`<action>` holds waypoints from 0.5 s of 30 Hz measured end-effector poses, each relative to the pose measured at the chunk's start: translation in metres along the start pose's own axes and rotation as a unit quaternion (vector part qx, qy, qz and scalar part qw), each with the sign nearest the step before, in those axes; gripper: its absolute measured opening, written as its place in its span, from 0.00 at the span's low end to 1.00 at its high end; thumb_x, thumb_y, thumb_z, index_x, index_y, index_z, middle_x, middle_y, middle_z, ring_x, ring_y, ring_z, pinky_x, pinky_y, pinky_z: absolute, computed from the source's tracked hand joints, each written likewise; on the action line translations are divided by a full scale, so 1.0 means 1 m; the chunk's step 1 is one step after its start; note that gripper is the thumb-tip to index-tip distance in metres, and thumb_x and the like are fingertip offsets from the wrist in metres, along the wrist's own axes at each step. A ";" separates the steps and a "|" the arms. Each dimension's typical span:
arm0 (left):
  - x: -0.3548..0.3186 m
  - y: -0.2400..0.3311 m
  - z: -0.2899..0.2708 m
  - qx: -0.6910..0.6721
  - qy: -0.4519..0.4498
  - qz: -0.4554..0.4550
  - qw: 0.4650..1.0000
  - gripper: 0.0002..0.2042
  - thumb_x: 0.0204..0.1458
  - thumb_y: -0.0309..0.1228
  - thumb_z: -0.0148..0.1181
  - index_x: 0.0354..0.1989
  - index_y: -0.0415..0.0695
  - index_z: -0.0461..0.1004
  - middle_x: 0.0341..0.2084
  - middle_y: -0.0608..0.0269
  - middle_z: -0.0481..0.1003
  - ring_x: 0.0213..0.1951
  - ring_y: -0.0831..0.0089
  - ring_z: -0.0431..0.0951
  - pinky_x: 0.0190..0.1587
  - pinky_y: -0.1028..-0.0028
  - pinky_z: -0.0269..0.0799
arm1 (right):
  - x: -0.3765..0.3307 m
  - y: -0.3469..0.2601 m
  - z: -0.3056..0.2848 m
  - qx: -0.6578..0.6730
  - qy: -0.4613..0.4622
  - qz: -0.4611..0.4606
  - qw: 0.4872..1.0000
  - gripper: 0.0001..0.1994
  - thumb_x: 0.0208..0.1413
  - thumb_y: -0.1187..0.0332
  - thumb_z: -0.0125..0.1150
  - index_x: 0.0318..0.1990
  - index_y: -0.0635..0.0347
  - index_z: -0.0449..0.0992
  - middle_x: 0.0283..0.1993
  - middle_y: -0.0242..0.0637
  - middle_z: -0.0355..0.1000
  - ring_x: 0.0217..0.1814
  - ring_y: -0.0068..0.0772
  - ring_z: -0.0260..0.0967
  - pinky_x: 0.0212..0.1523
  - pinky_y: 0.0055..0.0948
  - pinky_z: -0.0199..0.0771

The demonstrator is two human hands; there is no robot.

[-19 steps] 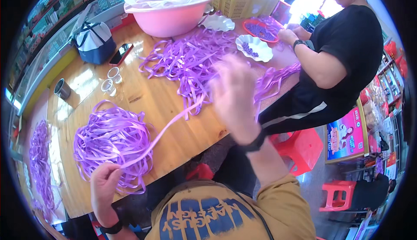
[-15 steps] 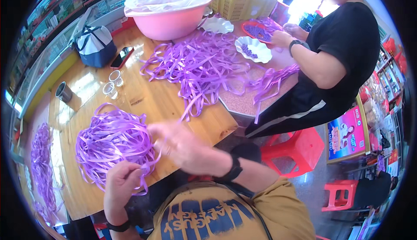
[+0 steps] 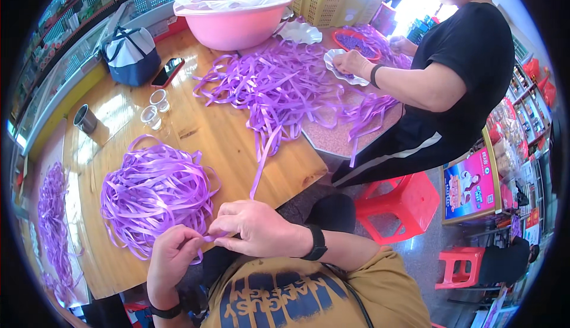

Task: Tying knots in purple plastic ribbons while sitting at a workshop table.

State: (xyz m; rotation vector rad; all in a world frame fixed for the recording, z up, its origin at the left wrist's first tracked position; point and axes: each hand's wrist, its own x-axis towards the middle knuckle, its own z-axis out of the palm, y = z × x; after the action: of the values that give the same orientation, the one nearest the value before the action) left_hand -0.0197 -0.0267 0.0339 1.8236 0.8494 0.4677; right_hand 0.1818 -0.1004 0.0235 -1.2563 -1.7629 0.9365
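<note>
My left hand (image 3: 172,260) and my right hand (image 3: 254,228) are close together at the table's front edge, just above my lap. Both pinch a purple ribbon (image 3: 210,238), a short bit of which shows between my fingertips. Right behind my left hand lies a big loose heap of purple ribbon (image 3: 157,194), coiled in loops on the wooden table (image 3: 237,179). One ribbon end (image 3: 259,173) from the far ribbon pile (image 3: 276,90) hangs down behind my right hand.
A person in black (image 3: 469,61) works at the right, one hand at a white scalloped dish (image 3: 356,80) beside a red tray (image 3: 350,40). Farther back are a pink basin (image 3: 237,28) and yellow crate (image 3: 332,4). Plastic cups (image 3: 150,117), a metal cup (image 3: 85,119), phone (image 3: 168,73) and bag (image 3: 132,61) stand left.
My right hand, blurred before, has come down to meet my left hand at the ribbon. The other person's hand has moved over the white dish.
</note>
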 end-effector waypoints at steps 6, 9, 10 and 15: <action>0.005 0.007 0.004 -0.028 -0.014 0.004 1.000 0.03 0.46 0.22 0.56 0.24 0.36 0.70 0.19 0.67 0.67 0.20 0.82 0.67 0.23 0.81 0.61 | 0.002 -0.006 0.023 0.240 0.048 0.041 0.969 0.10 0.50 0.74 0.56 0.41 0.62 0.69 0.35 0.39 0.69 0.35 0.38 0.68 0.40 0.31 0.67; 0.005 0.004 0.004 -0.032 -0.019 -0.003 0.999 0.04 0.46 0.22 0.57 0.23 0.36 0.70 0.18 0.68 0.67 0.21 0.83 0.66 0.22 0.82 0.60 | 0.001 -0.005 0.024 0.262 0.066 0.040 0.962 0.10 0.50 0.76 0.55 0.41 0.62 0.68 0.34 0.40 0.68 0.36 0.40 0.68 0.38 0.31 0.67; 0.004 0.000 0.003 -0.032 -0.019 -0.005 0.999 0.04 0.46 0.22 0.57 0.23 0.36 0.70 0.18 0.68 0.67 0.21 0.83 0.66 0.22 0.82 0.60 | 0.000 -0.006 0.021 0.182 0.063 0.013 0.981 0.09 0.50 0.77 0.55 0.40 0.62 0.69 0.33 0.39 0.68 0.35 0.39 0.68 0.37 0.30 0.67; 0.003 -0.008 0.004 -0.145 -0.034 -0.049 0.988 0.07 0.49 0.26 0.57 0.23 0.37 0.70 0.18 0.71 0.66 0.20 0.85 0.64 0.22 0.83 0.59 | -0.002 -0.005 0.022 0.064 0.091 -0.045 0.993 0.07 0.49 0.77 0.57 0.36 0.63 0.70 0.31 0.39 0.67 0.32 0.37 0.68 0.31 0.28 0.68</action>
State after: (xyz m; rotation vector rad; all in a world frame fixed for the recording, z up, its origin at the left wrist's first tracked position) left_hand -0.0176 -0.0254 0.0246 1.5159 0.7763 0.4383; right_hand 0.1607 -0.1064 0.0176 -1.1337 -1.5777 0.8428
